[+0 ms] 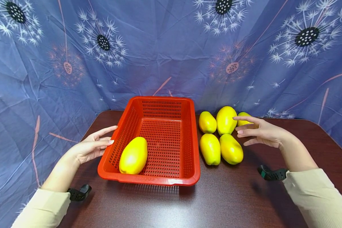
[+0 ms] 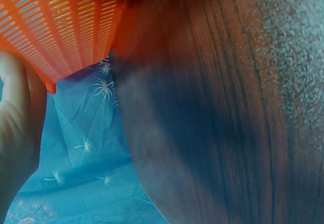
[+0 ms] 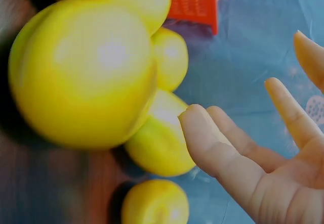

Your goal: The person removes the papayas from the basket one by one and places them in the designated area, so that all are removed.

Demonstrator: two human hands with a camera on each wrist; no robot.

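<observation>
A red plastic basket (image 1: 159, 180) with slotted walls stands on the table. One yellow mango (image 1: 133, 155) lies in its front left corner. My left hand (image 1: 89, 147) is at the basket's left side, fingers extended, with the fingertips against the outside near the rim. In the left wrist view, part of that hand (image 2: 17, 113) shows beside the basket wall (image 2: 66, 27). To the right of the basket, several yellow mangoes (image 1: 210, 148) lie close together. My right hand (image 1: 262, 131) hovers at their right edge, fingers spread and holding nothing. A large mango (image 3: 83, 75) fills much of the right wrist view.
The dark brown wooden table (image 1: 216, 199) has rounded back corners. Directly behind it hangs a blue cloth (image 1: 165, 47) with dandelion prints. A black wrist strap (image 1: 79, 192) is on the left arm and another black strap (image 1: 272, 173) on the right.
</observation>
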